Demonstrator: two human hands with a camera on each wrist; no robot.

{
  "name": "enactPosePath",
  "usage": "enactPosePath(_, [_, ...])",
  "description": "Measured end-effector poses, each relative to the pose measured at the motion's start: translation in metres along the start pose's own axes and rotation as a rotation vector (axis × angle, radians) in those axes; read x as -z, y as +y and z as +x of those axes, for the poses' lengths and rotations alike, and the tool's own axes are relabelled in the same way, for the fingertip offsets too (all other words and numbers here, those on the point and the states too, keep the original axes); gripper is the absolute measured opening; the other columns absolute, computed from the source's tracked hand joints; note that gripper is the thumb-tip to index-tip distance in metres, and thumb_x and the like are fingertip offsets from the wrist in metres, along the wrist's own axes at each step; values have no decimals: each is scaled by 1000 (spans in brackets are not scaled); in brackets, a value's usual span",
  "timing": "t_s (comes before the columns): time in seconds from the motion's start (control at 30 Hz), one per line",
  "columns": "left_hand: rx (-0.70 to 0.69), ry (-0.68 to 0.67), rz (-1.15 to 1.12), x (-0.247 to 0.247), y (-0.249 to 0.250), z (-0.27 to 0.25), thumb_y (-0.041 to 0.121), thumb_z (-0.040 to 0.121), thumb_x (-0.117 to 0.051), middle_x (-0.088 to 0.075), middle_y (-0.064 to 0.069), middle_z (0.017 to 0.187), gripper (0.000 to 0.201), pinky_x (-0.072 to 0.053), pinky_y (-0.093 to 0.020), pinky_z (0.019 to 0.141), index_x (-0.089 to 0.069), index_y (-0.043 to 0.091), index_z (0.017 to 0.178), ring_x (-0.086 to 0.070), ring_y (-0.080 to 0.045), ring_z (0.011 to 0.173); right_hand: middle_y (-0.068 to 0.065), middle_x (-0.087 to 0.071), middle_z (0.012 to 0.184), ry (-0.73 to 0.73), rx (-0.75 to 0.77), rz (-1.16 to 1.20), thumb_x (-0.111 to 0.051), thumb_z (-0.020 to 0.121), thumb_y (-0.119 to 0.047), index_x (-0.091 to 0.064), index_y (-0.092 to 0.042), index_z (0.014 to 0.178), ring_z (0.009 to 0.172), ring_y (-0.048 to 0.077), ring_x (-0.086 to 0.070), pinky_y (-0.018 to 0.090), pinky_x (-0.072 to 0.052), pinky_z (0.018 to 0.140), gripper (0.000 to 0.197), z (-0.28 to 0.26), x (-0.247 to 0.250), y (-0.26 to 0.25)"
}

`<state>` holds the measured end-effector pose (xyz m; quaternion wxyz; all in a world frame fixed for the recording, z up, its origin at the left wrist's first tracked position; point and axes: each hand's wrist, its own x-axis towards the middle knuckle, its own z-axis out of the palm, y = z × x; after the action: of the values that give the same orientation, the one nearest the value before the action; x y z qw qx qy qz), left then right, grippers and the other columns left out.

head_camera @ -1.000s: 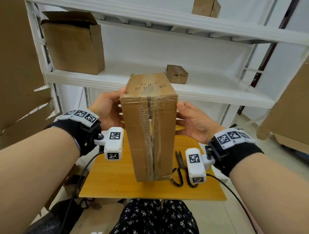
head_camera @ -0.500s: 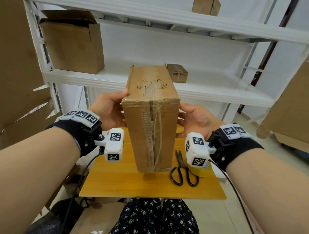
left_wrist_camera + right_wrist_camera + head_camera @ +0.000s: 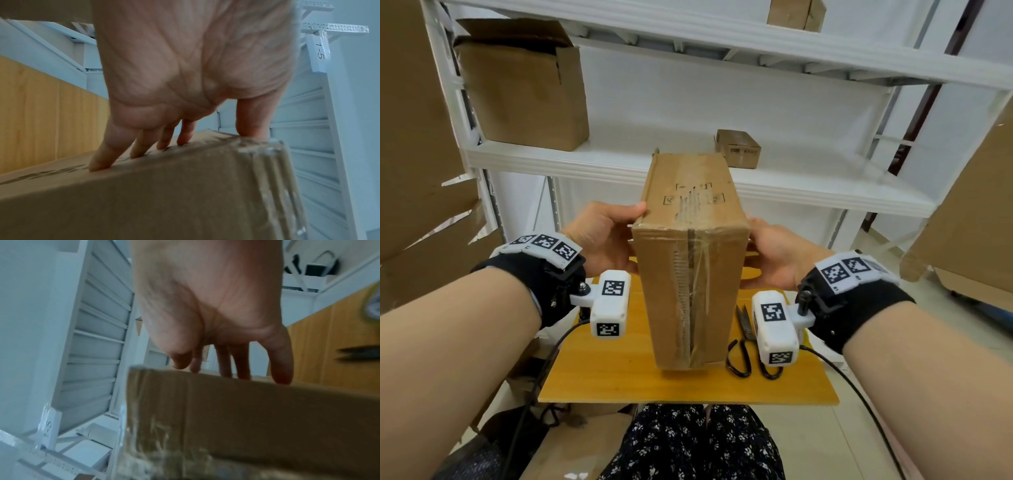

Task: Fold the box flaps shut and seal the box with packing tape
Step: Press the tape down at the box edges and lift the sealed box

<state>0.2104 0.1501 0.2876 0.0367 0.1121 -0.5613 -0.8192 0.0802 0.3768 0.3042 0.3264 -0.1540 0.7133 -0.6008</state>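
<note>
Both hands grip taped cardboard box (image 3: pixel 690 274) upright above worktop (image 3: pixel 619 377): left hand (image 3: pixel 604 236), right hand (image 3: pixel 779 253); fingers hidden behind; scissors (image 3: pixel 744 346) partly hidden.

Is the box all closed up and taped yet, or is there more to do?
Nearly done, it seems. The box has its flaps folded shut on the face we see, with clear tape along that seam and over the top edge. The left hand and right hand hold it upright above the table. The far end is hidden, so it may still need tape.
</note>
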Motion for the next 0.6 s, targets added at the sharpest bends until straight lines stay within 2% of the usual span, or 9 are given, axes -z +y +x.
enactPosePath(0.07, [21, -4, 56, -4, 2, -3, 32, 91, -55, -55, -13, 121, 37, -37, -59, 102, -63, 11, 121, -53, -34, 109, 18, -71, 109, 8, -62, -63, -33, 103, -62, -52, -7, 136, 103, 37, -70, 56, -56, 90, 67, -1, 6, -5])
enactPosePath(0.1, [28, -4, 78, -6, 3, -4, 31, 93, -52, -57, -13, 119, 35, -36, -60, 103, -64, 11, 120, -54, -33, 107, 23, -72, 112, -1, -75, -73, -29, 100, -69, -53, -6, 134, 103, 41, -71, 56, -56, 92, 76, -2, 10, -9])
enactPosePath(0.2, [50, -10, 110, -12, 7, -9, 31, 97, -48, -59, -13, 116, 35, -39, -61, 102, -64, 11, 119, -57, -33, 105, 29, -72, 108, -45, -75, -111, -27, 89, -82, -52, -8, 125, 96, 44, -73, 52, -58, 83, 86, -9, 18, -21])
enactPosePath(0.27, [76, -46, 131, -14, 8, -9, 32, 97, -48, -57, -14, 119, 42, -45, -58, 97, -59, 8, 129, -56, -33, 107, 27, -71, 114, -82, -71, -203, -39, 79, -86, -52, -10, 129, 96, 40, -74, 46, -61, 73, 92, -18, 17, -28])
enactPosePath(0.3, [88, -73, 147, -15, 8, -10, 32, 97, -49, -54, -14, 121, 47, -48, -56, 94, -54, 6, 136, -55, -33, 108, 25, -71, 117, -105, -68, -268, -49, 74, -82, -54, -10, 131, 97, 38, -74, 43, -62, 69, 93, -22, 16, -31])
enactPosePath(0.37, [103, -125, 212, -16, 9, -13, 31, 93, -54, -53, -14, 121, 57, -50, -56, 91, -46, 2, 142, -55, -34, 107, 17, -73, 110, -161, -71, -376, -66, 72, -62, -58, -8, 132, 95, 31, -73, 37, -62, 64, 82, -29, 14, -35])
enactPosePath(0.47, [85, -185, 314, -16, 15, -21, 29, 82, -66, -61, -16, 124, 59, -48, -59, 95, -54, 7, 135, -62, -36, 108, 8, -74, 93, -214, -52, -415, -71, 75, -39, -63, -8, 121, 82, 23, -71, 32, -62, 61, 56, -36, 13, -40])
enactPosePath(0.5, [75, -211, 329, -14, 18, -22, 33, 78, -71, -61, -17, 129, 62, -48, -59, 96, -57, 11, 134, -62, -36, 111, 9, -74, 95, -222, -35, -423, -71, 76, -37, -64, -9, 120, 83, 23, -71, 32, -62, 62, 53, -38, 12, -42])
enactPosePath(0.6, [40, -327, 437, -16, 26, -28, 54, 62, -84, -57, -13, 139, 91, -48, -54, 97, -53, 18, 139, -57, -34, 123, 12, -73, 117, -182, 23, -474, -74, 74, -38, -62, -9, 131, 98, 27, -70, 36, -62, 68, 65, -40, 7, -50])
